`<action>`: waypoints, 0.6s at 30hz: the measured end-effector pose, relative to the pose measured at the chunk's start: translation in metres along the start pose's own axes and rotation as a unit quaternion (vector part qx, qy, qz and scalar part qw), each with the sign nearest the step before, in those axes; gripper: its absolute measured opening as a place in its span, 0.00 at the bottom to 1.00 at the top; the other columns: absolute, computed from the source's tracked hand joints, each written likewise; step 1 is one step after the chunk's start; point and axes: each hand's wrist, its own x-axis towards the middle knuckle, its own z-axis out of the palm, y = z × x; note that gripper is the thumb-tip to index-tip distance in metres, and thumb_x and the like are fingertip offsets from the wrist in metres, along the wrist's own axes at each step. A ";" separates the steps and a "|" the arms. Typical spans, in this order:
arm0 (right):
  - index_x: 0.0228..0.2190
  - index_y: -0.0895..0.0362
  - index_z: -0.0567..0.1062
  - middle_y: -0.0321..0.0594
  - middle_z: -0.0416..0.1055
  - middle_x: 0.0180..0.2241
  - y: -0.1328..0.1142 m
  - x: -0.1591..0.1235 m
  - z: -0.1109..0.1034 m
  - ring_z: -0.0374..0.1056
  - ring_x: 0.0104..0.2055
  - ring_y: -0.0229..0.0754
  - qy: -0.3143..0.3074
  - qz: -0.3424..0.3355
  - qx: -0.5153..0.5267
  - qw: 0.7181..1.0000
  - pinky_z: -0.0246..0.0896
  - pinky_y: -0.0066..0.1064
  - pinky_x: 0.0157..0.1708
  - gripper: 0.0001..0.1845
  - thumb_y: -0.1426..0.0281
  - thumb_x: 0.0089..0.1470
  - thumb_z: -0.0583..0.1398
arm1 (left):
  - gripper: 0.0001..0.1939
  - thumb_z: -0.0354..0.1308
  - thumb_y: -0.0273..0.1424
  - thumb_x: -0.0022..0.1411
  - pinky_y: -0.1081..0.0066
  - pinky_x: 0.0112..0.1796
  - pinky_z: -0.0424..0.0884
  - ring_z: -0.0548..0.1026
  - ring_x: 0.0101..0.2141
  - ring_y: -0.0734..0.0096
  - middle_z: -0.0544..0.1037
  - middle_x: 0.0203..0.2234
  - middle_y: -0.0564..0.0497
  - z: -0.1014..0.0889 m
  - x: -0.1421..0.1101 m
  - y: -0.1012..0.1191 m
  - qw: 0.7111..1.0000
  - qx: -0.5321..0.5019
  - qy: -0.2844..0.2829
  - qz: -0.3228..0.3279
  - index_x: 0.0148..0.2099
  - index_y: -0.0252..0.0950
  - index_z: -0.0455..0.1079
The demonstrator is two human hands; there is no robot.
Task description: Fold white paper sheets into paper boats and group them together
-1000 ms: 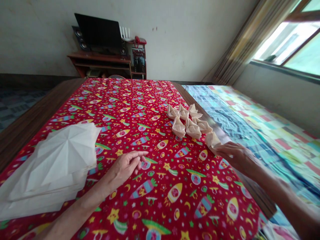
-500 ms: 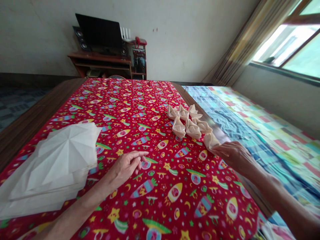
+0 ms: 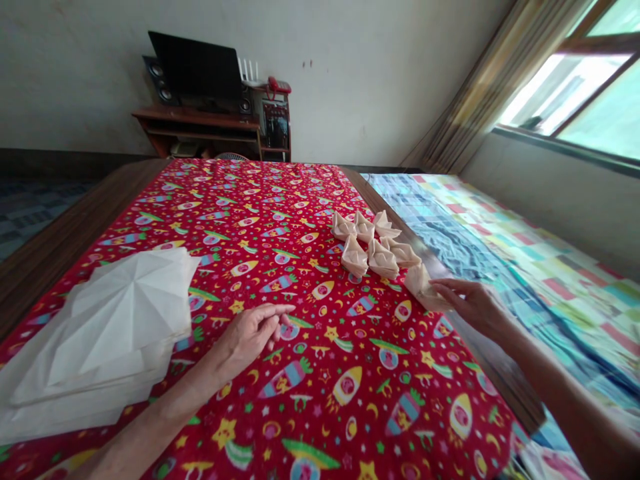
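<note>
Since half a second earlier: a change at the right hand, now lifted a little, fingers parted wider, no longer pressed flat along the nearest folded paper boat. Little change at the left hand.

Largest first: one wooden tabletop under one red rocket-print cloth, and beyond its right edge, one patchwork quilt on a lower surface. Farther off, one curtain beside one window, and one wooden desk against the wall, carrying one dark monitor, two speakers and one red telephone.

Near the tabletop's left edge, one stack of creased white paper, its sheets too many to count. Near the right edge, seven folded paper boats in all: six in a tight cluster and the nearest one just beside them, tilted.

Left hand empty, fingers loosely curled and narrow, just right of the stack, over the cloth. Right hand wide-fingered at the nearest boat's end, either lightly touching or just beside it; impossible to tell which.
</note>
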 end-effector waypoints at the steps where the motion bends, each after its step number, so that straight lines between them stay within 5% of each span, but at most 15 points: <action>1: 0.35 0.56 0.80 0.40 0.78 0.26 -0.001 0.001 0.002 0.70 0.24 0.43 0.004 0.001 0.000 1.000 0.60 0.29 0.23 0.20 0.58 0.54 0.54 | 0.24 0.47 0.39 0.59 0.79 0.19 0.62 0.65 0.17 0.81 0.71 0.24 0.52 0.000 0.000 0.000 1.000 0.000 -0.001 -0.001 0.50 0.30 0.70; 4: 0.33 0.57 0.81 0.40 0.77 0.24 -0.011 0.003 0.000 0.69 0.22 0.41 0.020 -0.008 -0.022 1.000 0.57 0.28 0.21 0.19 0.60 0.52 0.54 | 0.24 0.47 0.40 0.59 0.79 0.19 0.62 0.65 0.17 0.81 0.71 0.24 0.53 0.001 -0.001 0.001 1.000 -0.004 -0.003 -0.003 0.50 0.29 0.70; 9: 0.28 0.56 0.81 0.40 0.77 0.23 -0.025 0.011 -0.007 0.69 0.21 0.41 -0.047 -0.047 -0.092 0.993 0.53 0.27 0.20 0.17 0.64 0.51 0.54 | 0.24 0.47 0.39 0.59 0.78 0.19 0.62 0.65 0.17 0.82 0.71 0.25 0.52 0.001 0.000 0.000 1.000 -0.003 -0.001 0.000 0.51 0.28 0.70; 18: 0.23 0.55 0.79 0.40 0.73 0.18 -0.020 0.016 0.010 0.66 0.19 0.39 -0.086 -0.062 -0.161 0.981 0.48 0.28 0.20 0.19 0.63 0.54 0.52 | 0.23 0.46 0.38 0.61 0.78 0.19 0.63 0.66 0.18 0.81 0.72 0.27 0.50 0.001 0.000 -0.008 1.000 0.004 0.000 0.019 0.51 0.29 0.69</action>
